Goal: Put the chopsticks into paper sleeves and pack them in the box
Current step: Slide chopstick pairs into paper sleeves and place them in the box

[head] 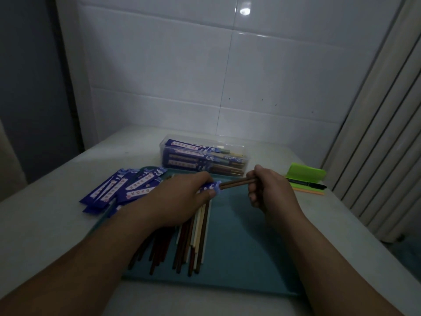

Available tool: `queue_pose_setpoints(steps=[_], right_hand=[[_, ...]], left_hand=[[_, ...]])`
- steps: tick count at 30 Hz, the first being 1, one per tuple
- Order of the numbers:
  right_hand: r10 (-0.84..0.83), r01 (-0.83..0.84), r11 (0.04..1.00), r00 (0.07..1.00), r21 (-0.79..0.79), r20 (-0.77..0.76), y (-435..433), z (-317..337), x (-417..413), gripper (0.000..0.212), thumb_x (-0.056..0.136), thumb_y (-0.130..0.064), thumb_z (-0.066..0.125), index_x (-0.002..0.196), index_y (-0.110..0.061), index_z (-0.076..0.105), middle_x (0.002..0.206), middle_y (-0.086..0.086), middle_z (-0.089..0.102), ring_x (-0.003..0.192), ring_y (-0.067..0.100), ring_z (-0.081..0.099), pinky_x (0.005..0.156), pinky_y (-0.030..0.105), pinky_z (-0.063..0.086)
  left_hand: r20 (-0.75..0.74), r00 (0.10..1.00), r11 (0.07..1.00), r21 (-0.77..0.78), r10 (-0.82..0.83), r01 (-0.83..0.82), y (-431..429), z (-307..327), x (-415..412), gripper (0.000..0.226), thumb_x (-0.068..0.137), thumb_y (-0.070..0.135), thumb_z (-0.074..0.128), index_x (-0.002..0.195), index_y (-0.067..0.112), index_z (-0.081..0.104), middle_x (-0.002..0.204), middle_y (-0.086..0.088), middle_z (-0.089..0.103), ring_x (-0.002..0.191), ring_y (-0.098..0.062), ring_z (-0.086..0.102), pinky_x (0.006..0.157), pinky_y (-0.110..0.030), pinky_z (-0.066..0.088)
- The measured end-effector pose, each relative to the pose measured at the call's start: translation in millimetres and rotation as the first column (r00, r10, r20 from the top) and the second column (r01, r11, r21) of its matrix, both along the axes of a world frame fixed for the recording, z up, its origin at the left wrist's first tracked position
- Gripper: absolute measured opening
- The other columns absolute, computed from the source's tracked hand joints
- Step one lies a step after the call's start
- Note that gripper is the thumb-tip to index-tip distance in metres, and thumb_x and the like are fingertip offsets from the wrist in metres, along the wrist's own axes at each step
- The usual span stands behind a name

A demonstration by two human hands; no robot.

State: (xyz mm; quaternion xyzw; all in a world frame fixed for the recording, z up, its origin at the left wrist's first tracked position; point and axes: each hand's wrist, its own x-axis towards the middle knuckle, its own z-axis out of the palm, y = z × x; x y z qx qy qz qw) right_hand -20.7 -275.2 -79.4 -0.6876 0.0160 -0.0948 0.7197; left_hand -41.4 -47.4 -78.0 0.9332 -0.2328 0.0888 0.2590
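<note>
the pair of brown chopsticks lies nearly level between the two hands, above the teal tray. its long axis runs left to right and rises a little toward the right. its left end sits in the mouth of a blue paper sleeve, and most of its length is bare. the left hand grips that sleeve near the open end, thumb and fingers curled round it. the right hand is clenched round the other end of the pair.

the coming move seems to turn on that shared line. the sleeve lies straight left of the right hand, so a push along the sticks' own axis should seat them, provided the sleeve mouth stays in line.

under the left forearm, loose chopsticks in dark and pale colours lie on the tray, pointing away from the person. empty sleeves are fanned out at the tray's far left corner. the clear box, already holding sleeved pairs, stands just beyond both hands with its long side also left to right. a green case and a pen rest on the tabletop to the right.
</note>
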Motion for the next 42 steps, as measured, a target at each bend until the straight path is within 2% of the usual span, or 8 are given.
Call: queue_pose_setpoints(steps=[3,12,17,22,27,33,38,42], right_hand=[[-0.067,0.066,0.997,0.997,0.026,0.037,-2.5,1.5,1.6,0.03,0.108,-0.027,0.047,0.088,-0.01,0.061,0.054,0.003,0.053,0.041,0.017,0.043,0.04,0.021,0.03],[-0.026,0.028,0.997,0.999,0.067,-0.04,-4.2,1.3,1.9,0.033,0.108,-0.033,0.044,0.089,-0.013,0.061,0.057,0.002,0.054,0.044,0.018,0.043,0.043,0.022,0.029],[0.014,-0.005,0.987,0.998,0.163,-0.058,-4.8,2.3,0.5,0.019,0.103,-0.022,0.05,0.09,-0.012,0.059,0.057,0.001,0.054,0.043,0.015,0.043,0.039,0.022,0.03],[0.011,-0.004,0.976,0.999,0.217,-0.031,-5.9,2.6,0.4,0.02,0.106,-0.019,0.049,0.091,-0.011,0.059,0.059,0.001,0.057,0.046,0.013,0.048,0.041,0.023,0.036],[-0.095,0.091,0.962,0.995,0.258,0.003,-10.2,16.1,15.6,0.023,0.107,-0.019,0.047,0.088,-0.013,0.057,0.061,0.002,0.054,0.045,0.011,0.048,0.04,0.02,0.036],[-0.15,0.145,0.964,0.989,0.224,0.005,4.1,30.0,45.7,0.022,0.108,-0.018,0.046,0.088,-0.012,0.055,0.065,0.005,0.05,0.043,0.011,0.047,0.039,0.019,0.036],[-0.182,0.186,0.979,0.982,0.08,-0.057,19.7,47.1,84.3,0.019,0.104,-0.017,0.052,0.09,-0.008,0.058,0.069,0.008,0.057,0.047,0.017,0.05,0.04,0.021,0.039],[-0.228,0.17,0.92,0.965,-0.353,-0.131,21.4,50.6,115.1,0.022,0.096,-0.019,0.063,0.087,0.001,0.065,0.077,0.015,0.068,0.054,0.025,0.053,0.047,0.026,0.038]], left_hand=[[0.065,0.998,0.999,0.041,0.023,-0.026,1.6,-0.8,0.2,0.037,0.098,0.058,0.055,0.128,0.038,0.055,0.118,0.014,0.061,0.104,-0.009,0.059,0.09,-0.037,0.051],[0.115,0.993,0.998,0.054,0.035,-0.041,5.2,-8.8,9.9,0.037,0.102,0.049,0.053,0.135,0.034,0.055,0.117,0.008,0.059,0.108,-0.015,0.057,0.093,-0.042,0.049],[0.299,0.946,0.975,0.14,0.126,-0.174,4.5,-10.0,10.0,0.046,0.102,0.052,0.044,0.146,0.039,0.049,0.13,0.006,0.06,0.122,-0.023,0.054,0.097,-0.046,0.041],[0.346,0.877,0.939,-0.035,0.332,-0.341,10.0,-8.5,12.4,0.05,0.101,0.047,0.056,0.149,0.039,0.047,0.132,0.004,0.052,0.127,-0.022,0.045,0.113,-0.047,0.027],[0.278,0.79,0.821,-0.364,0.546,-0.439,26.6,0.7,19.5,0.034,0.102,0.033,0.058,0.136,0.028,0.06,0.131,-0.004,0.053,0.123,-0.026,0.049,0.106,-0.048,0.037],[0.188,0.81,0.795,-0.407,0.555,-0.45,33.0,0.7,21.9,0.032,0.104,0.026,0.054,0.135,0.026,0.06,0.134,-0.001,0.051,0.124,-0.023,0.049,0.106,-0.046,0.041],[0.149,0.811,0.761,-0.472,0.566,-0.444,38.1,2.4,22.4,0.027,0.102,0.025,0.057,0.129,0.025,0.061,0.135,0.001,0.046,0.122,-0.021,0.051,0.107,-0.049,0.042],[0.136,0.818,0.757,-0.486,0.56,-0.437,37.9,1.4,21.7,0.025,0.102,0.026,0.058,0.126,0.026,0.059,0.135,0.003,0.043,0.122,-0.018,0.05,0.107,-0.049,0.044]])
